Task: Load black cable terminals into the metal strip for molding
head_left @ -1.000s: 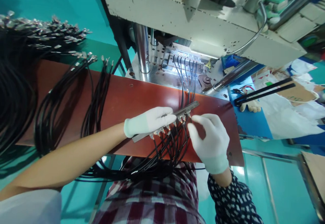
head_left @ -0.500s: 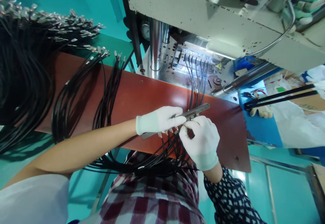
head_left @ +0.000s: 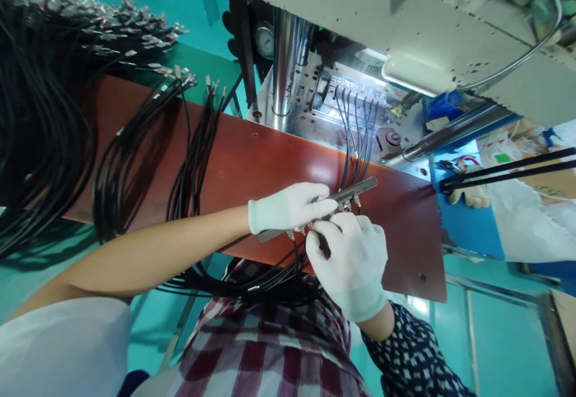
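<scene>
Metal bar held flat by left hand; right hand pinches a wire end beneath it, best seated squarely.

A teal floor surrounds a reddish-brown bench top beneath a worn grey press.

A factory workstation for cable assembly.
A heavy, paint-chipped press with steel columns stands at the far edge of a red-brown table; bundles of black cables with metal terminals lie over the table's left end, and more cables run into the lit fixture under the press.
</scene>
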The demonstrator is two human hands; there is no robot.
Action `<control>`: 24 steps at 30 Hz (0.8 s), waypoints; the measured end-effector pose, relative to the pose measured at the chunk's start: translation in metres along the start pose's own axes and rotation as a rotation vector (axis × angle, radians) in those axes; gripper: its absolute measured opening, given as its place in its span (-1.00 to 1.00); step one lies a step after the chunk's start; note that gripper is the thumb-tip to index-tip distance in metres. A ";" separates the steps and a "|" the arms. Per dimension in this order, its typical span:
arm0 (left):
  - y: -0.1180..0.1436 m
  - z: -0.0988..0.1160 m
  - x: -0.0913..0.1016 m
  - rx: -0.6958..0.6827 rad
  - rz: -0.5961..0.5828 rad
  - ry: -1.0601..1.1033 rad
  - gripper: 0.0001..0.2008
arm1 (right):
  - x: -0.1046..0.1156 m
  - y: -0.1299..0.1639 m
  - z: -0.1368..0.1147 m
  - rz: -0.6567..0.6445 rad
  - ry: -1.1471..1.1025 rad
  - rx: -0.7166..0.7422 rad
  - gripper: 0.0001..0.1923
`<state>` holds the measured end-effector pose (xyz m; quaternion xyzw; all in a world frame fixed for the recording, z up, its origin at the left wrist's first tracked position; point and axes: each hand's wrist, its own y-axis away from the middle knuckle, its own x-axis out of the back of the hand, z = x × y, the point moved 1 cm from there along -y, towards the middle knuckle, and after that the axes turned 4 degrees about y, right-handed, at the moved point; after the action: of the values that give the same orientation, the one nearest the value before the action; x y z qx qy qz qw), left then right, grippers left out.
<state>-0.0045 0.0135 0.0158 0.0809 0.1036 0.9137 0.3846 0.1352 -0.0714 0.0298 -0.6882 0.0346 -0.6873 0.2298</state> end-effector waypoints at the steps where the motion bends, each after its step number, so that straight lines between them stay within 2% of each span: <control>1: 0.000 0.000 0.000 -0.003 -0.001 -0.001 -0.63 | -0.004 -0.001 -0.001 0.027 -0.005 -0.007 -0.91; 7: -0.001 -0.002 -0.001 -0.045 0.032 -0.064 -0.64 | -0.014 -0.002 -0.002 0.126 -0.040 -0.003 -0.90; 13: 0.001 0.000 -0.001 0.042 0.012 0.027 -0.65 | 0.002 0.002 -0.003 0.007 -0.023 -0.025 -0.91; 15: 0.001 0.000 -0.001 0.026 0.005 0.014 -0.67 | 0.006 0.003 -0.005 0.005 -0.030 -0.022 -0.87; 18: -0.001 0.002 -0.001 -0.032 0.041 -0.063 -0.66 | 0.002 0.004 -0.010 0.016 -0.048 0.005 -0.88; 24: 0.000 0.002 -0.002 -0.031 0.054 -0.067 -0.65 | -0.004 0.006 -0.015 0.045 -0.047 -0.008 -0.90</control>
<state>-0.0025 0.0118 0.0176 0.1080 0.0743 0.9219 0.3645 0.1225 -0.0795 0.0230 -0.7040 0.0475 -0.6656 0.2432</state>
